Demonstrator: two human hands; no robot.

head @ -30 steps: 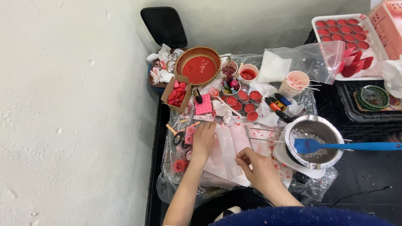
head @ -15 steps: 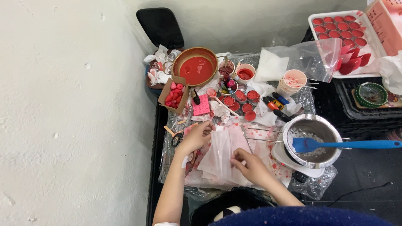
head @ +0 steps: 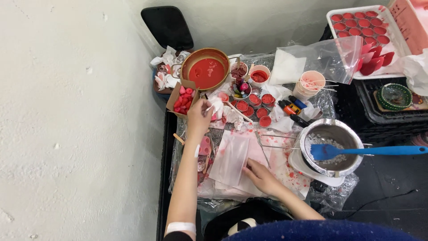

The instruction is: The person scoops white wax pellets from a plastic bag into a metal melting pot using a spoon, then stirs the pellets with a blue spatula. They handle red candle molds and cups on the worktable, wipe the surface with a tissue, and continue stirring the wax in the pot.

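Left hand (head: 199, 117) left of frame centre, reached up over the cluttered counter (head: 166, 147), grip pinched on a crumpled white tissue (head: 217, 105) just below the round pan of red liquid (head: 206, 71). Right hand (head: 261, 176) low in the centre, palm down, grip loose and holding nothing, fingertips resting on the edge of a clear plastic bag (head: 232, 157) lying flat on pink-stained paper. Just left of the tissue, a small cardboard box of red pieces (head: 181, 99). Right of it, a cluster of small red-filled cups (head: 256, 107). At centre right, a metal pot of white flakes (head: 331, 145) with a blue spatula (head: 365, 151) lying across it. In the upper right corner, a white tray of red cups (head: 356, 24).
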